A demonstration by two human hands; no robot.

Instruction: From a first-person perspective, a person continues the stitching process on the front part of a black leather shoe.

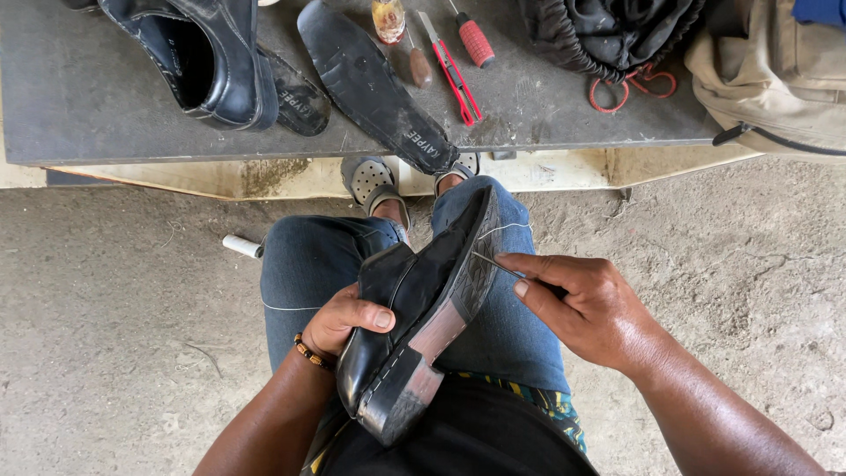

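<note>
Concrete floor [115,353], grey and gritty, fills the lower two thirds of the frame; a dark slab of workbench [106,97] runs across the top. At the centre, a black leather shoe [414,300] lies tilted on the person's blue-jeaned lap [304,264], sole turned to the right, heel toward the bottom of the frame. The left hand [344,317] is clamped round the shoe's upper, thumb pressed flat on the leather, a beaded bracelet at the wrist. The right hand [582,304] is closed in a pinch on a thin metal awl [493,264], whose tip touches the sole's edge; a pale thread [507,229] loops off the toe.

On the bench, upper left, sits a second black shoe [207,57], with a loose black sole [370,84] just right of it. Near that lie a red utility knife [454,75], a red-handled tool [474,40] and a small bottle [388,19]. A dark bag [608,31] and a tan bag [775,75] occupy the upper right.
</note>
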